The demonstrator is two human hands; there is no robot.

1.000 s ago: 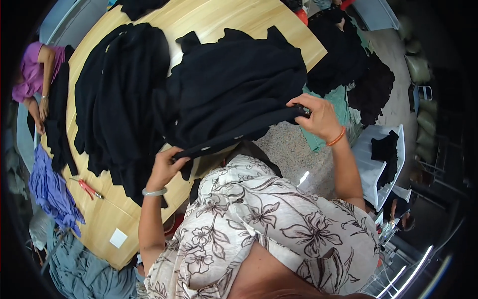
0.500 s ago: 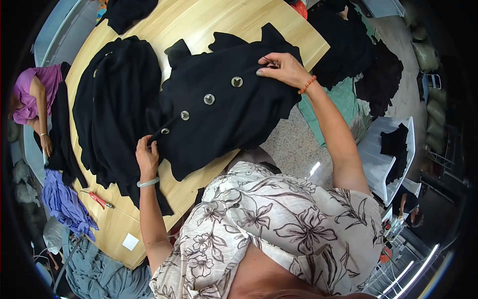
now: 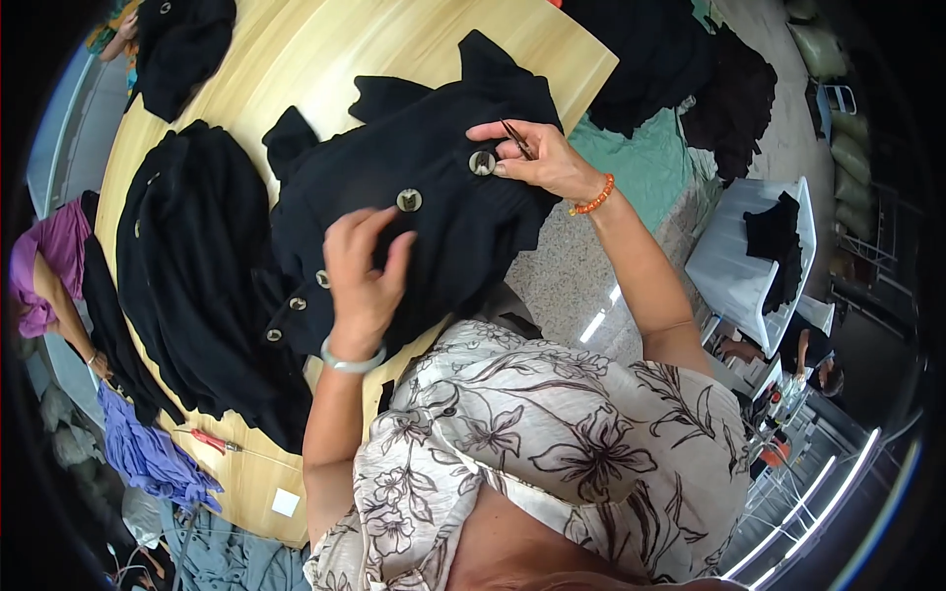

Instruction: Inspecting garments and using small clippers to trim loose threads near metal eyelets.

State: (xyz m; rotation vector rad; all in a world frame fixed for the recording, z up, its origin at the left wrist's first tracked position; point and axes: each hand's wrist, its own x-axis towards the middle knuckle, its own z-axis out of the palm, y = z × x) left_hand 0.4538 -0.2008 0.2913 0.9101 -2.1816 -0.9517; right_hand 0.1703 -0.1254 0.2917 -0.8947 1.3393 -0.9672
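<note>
right fingers: my right hand pinches small dark snips just beside the top button of the black jacket
left fingers: my left hand lies flat and loosely spread on the jacket front, below the second button, holding nothing
jacket: spread across the table near its right edge, buttons running in a row toward my left
left of it: a heap of black garments
near front edge: a red-handled tool and a small white square

Black buttoned garment, spread flat, tabletop
</note>
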